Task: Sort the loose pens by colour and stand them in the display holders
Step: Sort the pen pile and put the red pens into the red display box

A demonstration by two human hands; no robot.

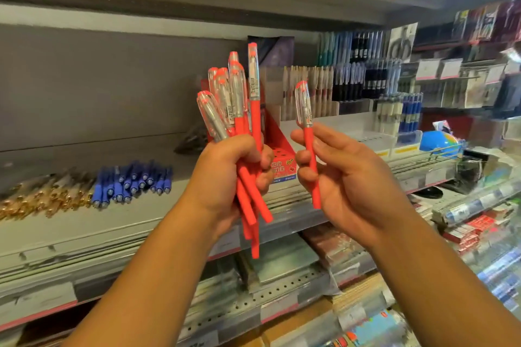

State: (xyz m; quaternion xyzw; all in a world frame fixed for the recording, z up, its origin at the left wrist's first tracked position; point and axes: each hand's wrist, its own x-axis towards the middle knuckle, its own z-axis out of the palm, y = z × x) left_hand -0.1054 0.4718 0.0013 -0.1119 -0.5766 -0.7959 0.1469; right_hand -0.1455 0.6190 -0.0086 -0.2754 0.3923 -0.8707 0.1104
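My left hand [225, 175] is closed around a bunch of several red pens [239, 110] with clear caps, caps pointing up, held in front of the shelf. My right hand [341, 175] pinches a single red pen [308, 138] upright, just to the right of the bunch and apart from it. Behind my hands a red cardboard display holder [277, 149] stands on the shelf, partly hidden by the bunch. Loose blue pens [132, 183] lie in a pile on the shelf at the left, with gold-trimmed pens [42, 197] heaped beside them.
The grey shelf [84, 231] runs across the view. Filled pen holders [361, 79] stand at the back right. A blue ball [438, 142] sits at the right end. Lower shelves hold stacked notebooks [284, 262]. A dark bag [191, 141] lies behind the bunch.
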